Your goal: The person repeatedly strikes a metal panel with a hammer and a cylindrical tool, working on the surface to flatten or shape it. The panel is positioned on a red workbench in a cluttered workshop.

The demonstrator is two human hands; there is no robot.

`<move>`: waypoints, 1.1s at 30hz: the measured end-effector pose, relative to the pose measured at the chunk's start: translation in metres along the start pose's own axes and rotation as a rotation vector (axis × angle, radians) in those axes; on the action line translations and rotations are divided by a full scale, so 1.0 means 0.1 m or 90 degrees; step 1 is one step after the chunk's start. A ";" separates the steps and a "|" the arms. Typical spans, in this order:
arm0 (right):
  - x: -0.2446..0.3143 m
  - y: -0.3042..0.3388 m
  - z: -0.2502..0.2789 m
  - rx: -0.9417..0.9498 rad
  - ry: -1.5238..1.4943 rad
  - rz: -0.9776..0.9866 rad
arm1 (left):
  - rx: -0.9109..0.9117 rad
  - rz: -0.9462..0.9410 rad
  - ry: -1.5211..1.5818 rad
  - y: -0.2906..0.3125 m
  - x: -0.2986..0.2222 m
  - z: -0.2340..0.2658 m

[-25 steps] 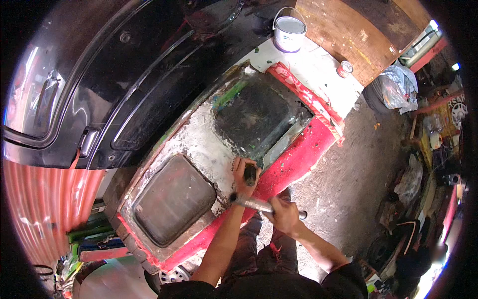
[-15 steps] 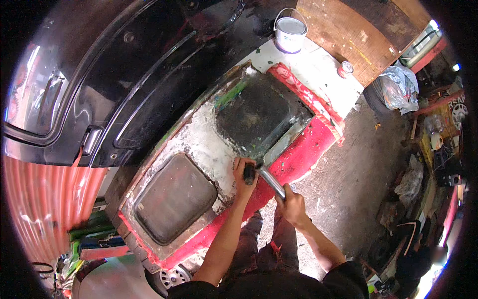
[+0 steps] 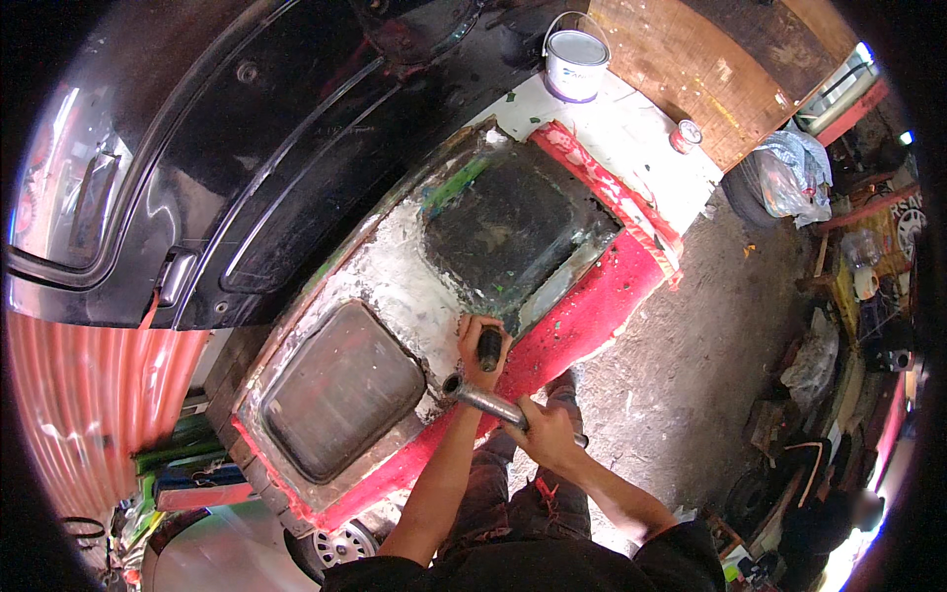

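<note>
One metal bar (image 3: pixel 483 400) slants from the right hand (image 3: pixel 548 434), fingers closed round it, and one black-handled tool (image 3: pixel 489 348) stands in the left hand (image 3: pixel 472 355), fingers curled around it, at the edge of a worn panel (image 3: pixel 395 281) with two rounded sections (image 3: pixel 345 393). Red sheeting (image 3: pixel 592 316) borders it; the white table (image 3: pixel 636 123) carries one bucket (image 3: pixel 576 77) and one small can (image 3: pixel 685 137), near a black vehicle (image 3: pixel 326 158) and grey floor (image 3: pixel 730 335).

The left forearm (image 3: pixel 439 483) extends toward the bench (image 3: pixel 636 148), the left hand (image 3: pixel 472 347) curled tight near its front edge. The right hand (image 3: pixel 545 431) — also clenched — hangs short of that edge, the right forearm (image 3: pixel 621 493) slanting in.
</note>
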State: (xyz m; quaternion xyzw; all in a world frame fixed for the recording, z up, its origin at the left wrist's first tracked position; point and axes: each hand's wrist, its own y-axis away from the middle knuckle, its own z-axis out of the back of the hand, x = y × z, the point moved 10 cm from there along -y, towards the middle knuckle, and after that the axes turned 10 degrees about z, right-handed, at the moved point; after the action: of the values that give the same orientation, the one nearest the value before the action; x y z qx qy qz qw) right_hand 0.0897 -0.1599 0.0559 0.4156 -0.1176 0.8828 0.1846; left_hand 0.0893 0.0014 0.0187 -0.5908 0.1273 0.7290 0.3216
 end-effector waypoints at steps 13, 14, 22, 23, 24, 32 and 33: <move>0.04 -0.19 0.46 -0.016 0.095 0.074 | -0.014 0.011 0.016 -0.10 -0.03 -0.02; 0.21 -0.17 0.48 -0.037 0.080 0.141 | -0.003 0.025 0.043 -0.08 -0.02 -0.01; -0.40 -0.01 0.31 -0.066 0.062 -0.087 | -0.008 0.048 0.057 -0.07 -0.02 -0.03; -0.39 0.02 0.23 0.009 0.069 -0.107 | -0.026 -0.005 0.001 -0.10 -0.11 -0.01; -0.23 0.01 0.26 0.003 0.053 -0.050 | -0.020 0.000 0.010 -0.10 -0.07 -0.02; -0.50 -0.09 0.06 0.033 0.098 -0.081 | -0.009 0.018 0.000 -0.11 -0.09 -0.04; -0.46 -0.02 0.09 0.015 0.060 -0.087 | -0.014 0.011 -0.003 -0.10 -0.09 -0.03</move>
State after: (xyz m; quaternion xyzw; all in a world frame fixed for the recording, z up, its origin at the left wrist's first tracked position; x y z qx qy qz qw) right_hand 0.1234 -0.1720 0.0254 0.3832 -0.0696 0.8880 0.2446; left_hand 0.0988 0.0050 0.0281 -0.5912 0.1237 0.7346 0.3092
